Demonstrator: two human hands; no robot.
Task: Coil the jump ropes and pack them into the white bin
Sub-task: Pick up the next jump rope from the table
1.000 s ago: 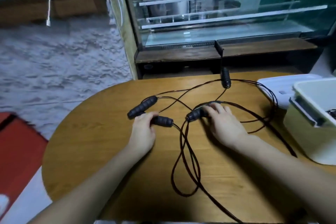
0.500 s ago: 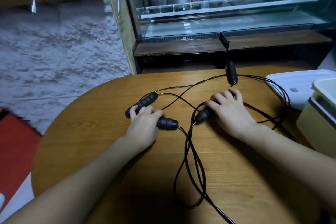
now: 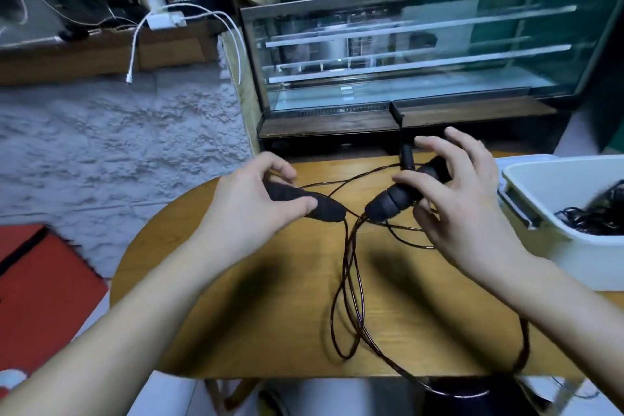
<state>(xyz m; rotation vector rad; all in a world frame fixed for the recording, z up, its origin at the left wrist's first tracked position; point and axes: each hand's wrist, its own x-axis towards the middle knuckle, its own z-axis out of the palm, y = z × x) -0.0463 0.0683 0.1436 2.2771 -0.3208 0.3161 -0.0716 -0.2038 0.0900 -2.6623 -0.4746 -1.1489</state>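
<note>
Wooden table (image 3: 256,307), rope loops (image 3: 347,297), white bin (image 3: 553,246)

We are looking through a single wide-angle camera worn on the person's head, facing forward and down over the wooden table (image 3: 256,314). We are seeing both forearms reaching in from the bottom edge, with the left hand (image 3: 250,209) and right hand (image 3: 462,209) close below us. Farther ahead we are taking in the glass case (image 3: 415,54). No second view is sharing this scene.

Small shop or café, glass display case (image 3: 422,54) with shelves behind wooden table (image 3: 270,297), cluttered counter (image 3: 101,51)
</note>
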